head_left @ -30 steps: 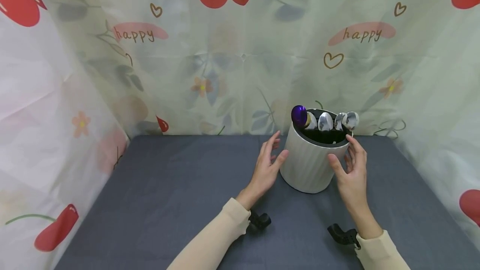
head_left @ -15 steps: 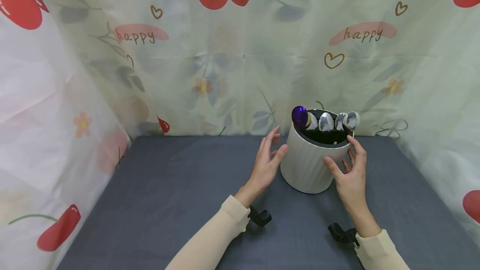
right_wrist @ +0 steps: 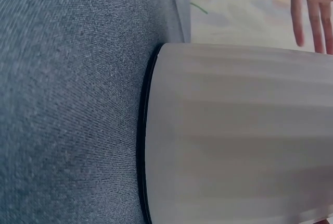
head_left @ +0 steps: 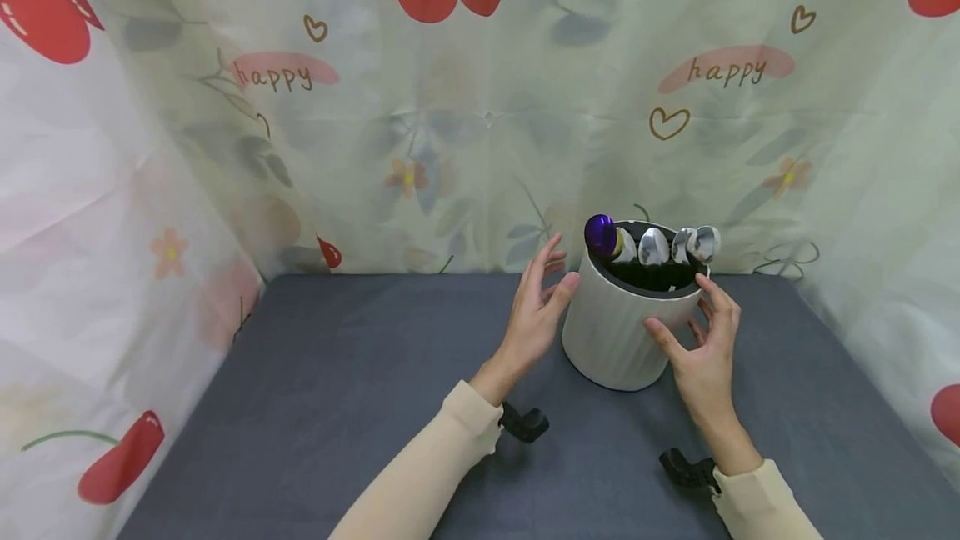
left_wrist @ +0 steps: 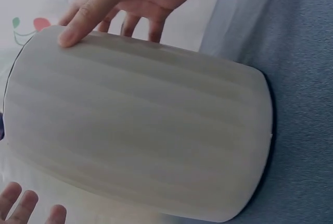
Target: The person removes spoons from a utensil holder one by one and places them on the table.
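Observation:
A ribbed white bin (head_left: 618, 340) with a dark lining stands on the cloth, leaning slightly in the head view. A shiny purple rounded head (head_left: 601, 236) and several silver spoon-like heads (head_left: 653, 247) stick up out of it. Left of the bin is my left hand (head_left: 528, 315), its fingers extended and its thumb near the wall; the right wrist view shows those fingers (right_wrist: 315, 23) straight and apart from the bin. My right hand (head_left: 705, 348) is spread at the right side. Its thumb (left_wrist: 78, 31) lies against the wall near the rim, with the other fingers behind.
Dark grey cloth (head_left: 360, 373) covers the table. A pale curtain (head_left: 487, 148) printed with cherries and flowers hangs behind and along the sides. Black mounts (head_left: 525, 422) sit at both wrists, under cream sleeves.
My left hand has risen slightly beside the bin. The right thumb has shifted left over the bin's front. The bin stays in place, and the view has tilted a little.

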`<state>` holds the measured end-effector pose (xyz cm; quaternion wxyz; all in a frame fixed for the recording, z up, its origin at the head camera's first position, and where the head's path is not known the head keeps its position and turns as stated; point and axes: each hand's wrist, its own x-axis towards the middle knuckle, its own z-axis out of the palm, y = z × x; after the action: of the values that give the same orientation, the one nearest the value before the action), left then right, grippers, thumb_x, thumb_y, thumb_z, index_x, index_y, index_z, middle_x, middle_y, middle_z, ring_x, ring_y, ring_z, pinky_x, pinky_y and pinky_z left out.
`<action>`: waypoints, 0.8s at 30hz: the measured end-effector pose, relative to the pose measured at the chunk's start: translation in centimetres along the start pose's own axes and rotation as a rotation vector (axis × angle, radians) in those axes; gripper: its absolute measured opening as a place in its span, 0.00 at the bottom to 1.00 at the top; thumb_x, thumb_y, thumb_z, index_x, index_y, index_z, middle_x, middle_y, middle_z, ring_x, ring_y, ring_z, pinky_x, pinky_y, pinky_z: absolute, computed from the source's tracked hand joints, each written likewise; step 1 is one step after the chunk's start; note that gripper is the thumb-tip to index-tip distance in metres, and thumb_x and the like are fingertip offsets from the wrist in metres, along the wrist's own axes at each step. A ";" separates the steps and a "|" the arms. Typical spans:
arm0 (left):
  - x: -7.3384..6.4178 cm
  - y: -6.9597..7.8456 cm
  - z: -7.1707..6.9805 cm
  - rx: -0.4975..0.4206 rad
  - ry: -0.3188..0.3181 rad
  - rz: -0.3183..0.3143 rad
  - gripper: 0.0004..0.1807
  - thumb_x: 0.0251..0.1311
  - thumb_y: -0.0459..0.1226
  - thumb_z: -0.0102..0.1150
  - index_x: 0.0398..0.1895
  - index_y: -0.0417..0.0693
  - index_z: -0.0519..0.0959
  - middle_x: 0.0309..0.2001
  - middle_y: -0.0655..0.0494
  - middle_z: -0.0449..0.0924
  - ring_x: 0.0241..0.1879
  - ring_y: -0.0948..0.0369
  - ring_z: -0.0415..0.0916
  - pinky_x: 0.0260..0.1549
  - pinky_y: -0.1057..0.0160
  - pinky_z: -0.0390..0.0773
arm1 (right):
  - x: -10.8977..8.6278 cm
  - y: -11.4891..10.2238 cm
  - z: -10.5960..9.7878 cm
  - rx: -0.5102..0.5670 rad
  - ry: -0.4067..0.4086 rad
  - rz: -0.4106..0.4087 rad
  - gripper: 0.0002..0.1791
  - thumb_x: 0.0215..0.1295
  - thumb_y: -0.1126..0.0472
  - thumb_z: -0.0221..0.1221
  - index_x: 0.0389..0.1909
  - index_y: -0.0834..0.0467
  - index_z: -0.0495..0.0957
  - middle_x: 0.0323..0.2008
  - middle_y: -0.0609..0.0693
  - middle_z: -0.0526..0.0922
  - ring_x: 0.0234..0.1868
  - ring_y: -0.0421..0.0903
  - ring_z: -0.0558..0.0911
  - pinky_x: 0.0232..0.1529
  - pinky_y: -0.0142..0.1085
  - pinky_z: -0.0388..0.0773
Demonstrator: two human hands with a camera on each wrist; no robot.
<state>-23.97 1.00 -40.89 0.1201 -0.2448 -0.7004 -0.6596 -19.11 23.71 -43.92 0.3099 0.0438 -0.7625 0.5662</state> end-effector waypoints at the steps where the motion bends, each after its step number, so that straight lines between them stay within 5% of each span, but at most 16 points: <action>1: 0.2 0.1 0.0 -0.003 0.001 0.004 0.35 0.77 0.61 0.50 0.82 0.70 0.57 0.71 0.49 0.66 0.72 0.51 0.66 0.65 0.49 0.74 | 0.0 0.1 0.0 0.000 0.002 -0.004 0.52 0.57 0.76 0.72 0.80 0.47 0.61 0.68 0.35 0.58 0.75 0.53 0.61 0.74 0.61 0.59; 14: 3.6 2.1 0.3 -0.064 0.012 0.014 0.28 0.78 0.41 0.56 0.77 0.53 0.67 0.64 0.46 0.75 0.62 0.56 0.75 0.61 0.58 0.78 | 0.0 0.2 0.0 -0.026 0.003 -0.013 0.52 0.57 0.76 0.72 0.80 0.47 0.61 0.68 0.33 0.57 0.74 0.52 0.61 0.74 0.62 0.61; 24: 5.8 3.1 -0.2 -0.203 0.008 -0.059 0.24 0.77 0.35 0.56 0.73 0.42 0.71 0.60 0.38 0.78 0.59 0.49 0.78 0.60 0.59 0.79 | 0.0 0.2 0.0 -0.007 -0.004 -0.009 0.54 0.55 0.76 0.73 0.80 0.46 0.61 0.68 0.34 0.57 0.75 0.52 0.60 0.74 0.64 0.58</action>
<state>-27.39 1.95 -35.37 0.0780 -0.2320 -0.6365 -0.7314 -19.17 23.73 -44.07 0.3111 0.0471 -0.7650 0.5619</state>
